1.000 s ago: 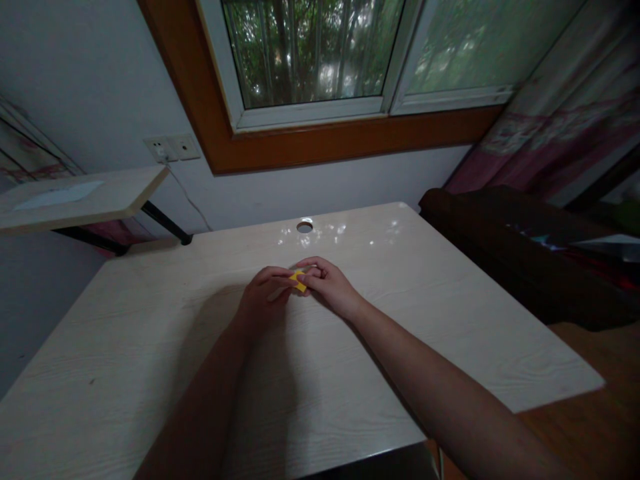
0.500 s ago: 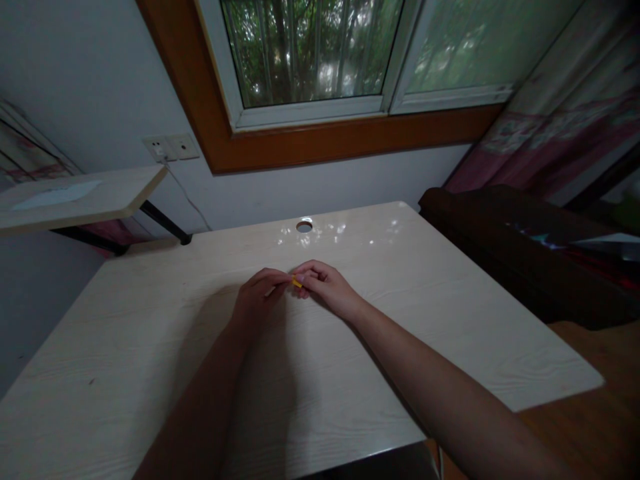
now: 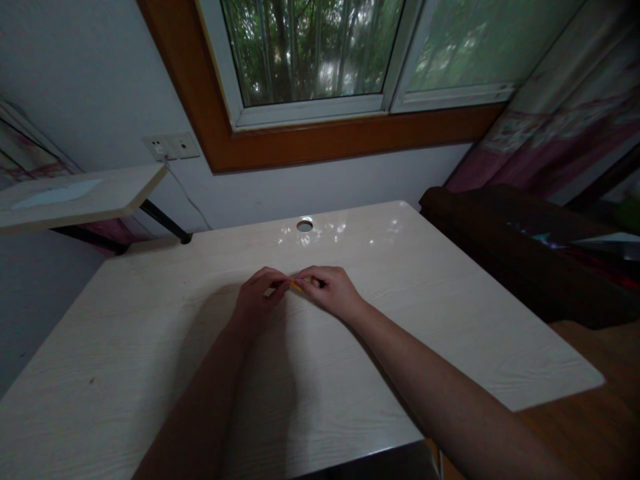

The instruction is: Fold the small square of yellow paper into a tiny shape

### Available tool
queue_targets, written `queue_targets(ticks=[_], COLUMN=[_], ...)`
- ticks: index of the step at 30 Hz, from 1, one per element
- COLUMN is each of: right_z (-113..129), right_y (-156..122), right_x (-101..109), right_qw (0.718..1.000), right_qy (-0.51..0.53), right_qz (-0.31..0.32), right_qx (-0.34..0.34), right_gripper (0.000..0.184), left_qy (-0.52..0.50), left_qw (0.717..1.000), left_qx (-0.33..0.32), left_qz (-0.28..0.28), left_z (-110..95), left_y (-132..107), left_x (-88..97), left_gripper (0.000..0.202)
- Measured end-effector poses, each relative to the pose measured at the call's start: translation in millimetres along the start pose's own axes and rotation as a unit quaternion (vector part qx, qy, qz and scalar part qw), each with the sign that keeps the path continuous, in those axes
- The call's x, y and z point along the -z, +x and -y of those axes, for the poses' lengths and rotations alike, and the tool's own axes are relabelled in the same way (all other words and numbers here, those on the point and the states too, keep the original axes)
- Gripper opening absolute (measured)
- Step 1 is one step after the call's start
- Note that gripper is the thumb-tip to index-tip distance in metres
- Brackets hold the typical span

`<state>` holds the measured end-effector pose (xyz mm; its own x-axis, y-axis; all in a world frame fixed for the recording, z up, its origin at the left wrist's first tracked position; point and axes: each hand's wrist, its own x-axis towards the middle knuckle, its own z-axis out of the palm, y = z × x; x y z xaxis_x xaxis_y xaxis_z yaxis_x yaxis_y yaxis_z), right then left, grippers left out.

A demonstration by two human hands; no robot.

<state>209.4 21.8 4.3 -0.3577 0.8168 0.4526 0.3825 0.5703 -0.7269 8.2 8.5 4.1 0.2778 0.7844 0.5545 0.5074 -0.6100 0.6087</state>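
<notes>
Over the middle of the pale wood-grain desk (image 3: 380, 373), my two hands meet at a small yellow piece (image 3: 296, 285). It is thin and mostly covered by fingers, so its kind cannot be made out. My left hand (image 3: 259, 295) pinches its left end between thumb and fingertips. From the other side, my right hand (image 3: 330, 288) grips it with thumb and forefinger, the remaining fingers curled. The fingertips of both hands almost touch.
Behind my hands is a round cable hole (image 3: 305, 227) in the desk. A raised shelf (image 3: 115, 197) on black legs stands at the back left. A wall socket (image 3: 171, 147) with a plugged-in cord and a window are behind; dark brown furniture (image 3: 500, 247) stands at right.
My right hand has turned and shifted its fingers on the yellow piece, so less of the piece shows. The left hand has stayed nearly in place.
</notes>
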Motion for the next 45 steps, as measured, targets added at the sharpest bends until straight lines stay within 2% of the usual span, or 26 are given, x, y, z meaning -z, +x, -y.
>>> queue_targets(ticks=[8,14,23,30,35,40,45], right_z=[-1.5,0.2,1.3,-1.8,-7.4,-13.4,-7.7], right_y=[-1.2,-0.9,-0.2,1.7,2.6,5.4,7.6], right_x=[-1.7,-0.6,0.7,6.4,9.3,11.0,11.0], right_qw=[1.000,1.000,0.999,0.997,0.996,0.998,0.998], right_qy=[-0.004,-0.008,-0.044,-0.073,-0.086,-0.060,-0.006], right_qz=[-0.003,0.001,0.015,0.023,0.010,-0.014,0.004], right_qx=[0.016,0.019,0.028,0.013,0.012,-0.002,0.060], right_gripper=[0.019,0.018,0.013,0.013,0.011,0.010,0.027], left_qy=[-0.017,-0.003,0.032,0.021,0.013,-0.008,-0.030], left_qw=[1.000,1.000,0.999,1.000,1.000,0.997,0.996], left_qx=[0.016,-0.009,-0.040,-0.008,0.026,0.068,0.083], left_qz=[0.016,0.025,0.002,-0.001,0.002,-0.020,-0.017], left_z=[0.7,2.0,3.0,1.5,2.9,8.0,6.9], left_y=[0.0,-0.5,-0.4,-0.6,-0.5,-1.2,-0.7], left_x=[-1.4,-2.7,-3.4,0.2,3.7,6.9,6.7], left_gripper=[0.010,0.012,0.005,0.004,0.006,0.010,0.013])
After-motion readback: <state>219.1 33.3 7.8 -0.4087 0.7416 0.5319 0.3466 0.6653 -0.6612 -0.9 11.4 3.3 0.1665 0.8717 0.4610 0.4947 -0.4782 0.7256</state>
